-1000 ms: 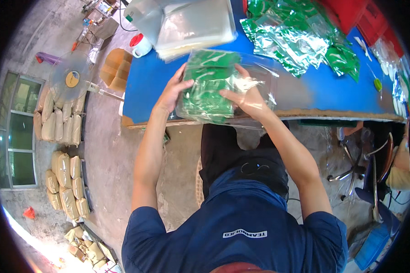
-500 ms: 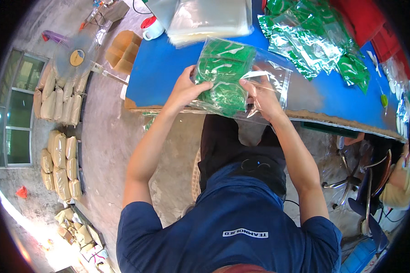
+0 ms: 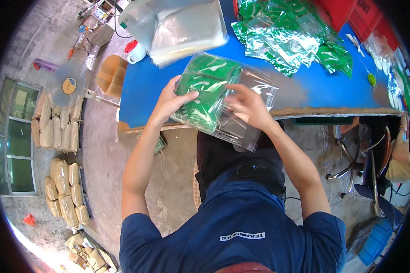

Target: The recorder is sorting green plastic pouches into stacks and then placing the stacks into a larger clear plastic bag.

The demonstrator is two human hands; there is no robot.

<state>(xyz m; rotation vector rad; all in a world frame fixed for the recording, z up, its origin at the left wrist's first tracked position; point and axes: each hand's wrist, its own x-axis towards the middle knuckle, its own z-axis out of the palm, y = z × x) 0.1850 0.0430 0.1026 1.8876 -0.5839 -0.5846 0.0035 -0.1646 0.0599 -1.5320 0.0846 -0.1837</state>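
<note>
Over the front edge of the blue table I have a clear plastic bag [image 3: 250, 132] with green packets [image 3: 209, 77] inside its left part. My left hand [image 3: 171, 101] grips the left side of the bag, its thumb lying on top of the packets and the other fingers hidden underneath. My right hand [image 3: 250, 105] is over the bag's unfilled right part, close to the edge of the green packets. Its fingertips are smeared by motion, so I cannot make out whether they pinch the film.
A stack of clear plastic bags [image 3: 189, 29] lies at the back of the blue table [image 3: 141, 93], beside a white mug with a red lid [image 3: 135, 51]. Many green packets [image 3: 282, 38] are heaped at the back right, near red bins [image 3: 362, 18]. A fan [image 3: 68, 85] stands left.
My right hand has shifted off its thumb hold on the bag, its fingers now moving over the film. The bag is tilted more, its near right corner lower. The view has turned slightly.
</note>
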